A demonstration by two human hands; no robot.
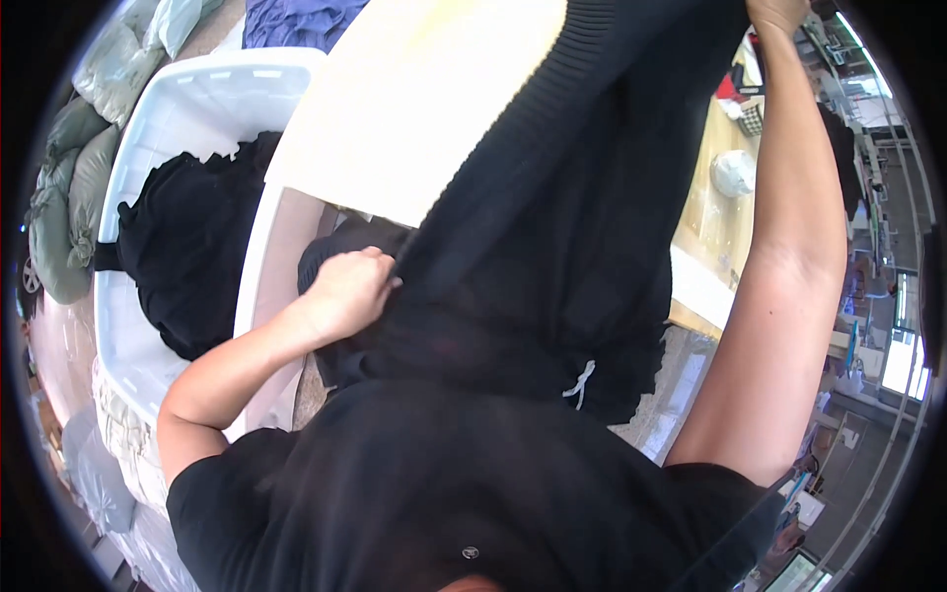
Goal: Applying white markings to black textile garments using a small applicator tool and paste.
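A black garment (pixel 572 197) with a ribbed band hangs stretched in front of me, from the top of the view down to my lap. My right hand (pixel 777 14) is raised at the top edge and grips the garment's upper end. My left hand (pixel 347 288) is closed on the garment's left edge, low down near my body. A small white tag or cord (pixel 582 383) hangs from the lower part of the garment. A pale yellow table top (pixel 414 99) lies behind it.
A white plastic laundry basket (pixel 197 94) stands at my left with another black garment (pixel 187 257) in it. Grey-green bags (pixel 69 207) lie beyond the basket. At the right, a wooden table (pixel 715 212) bears a white round thing (pixel 733 173).
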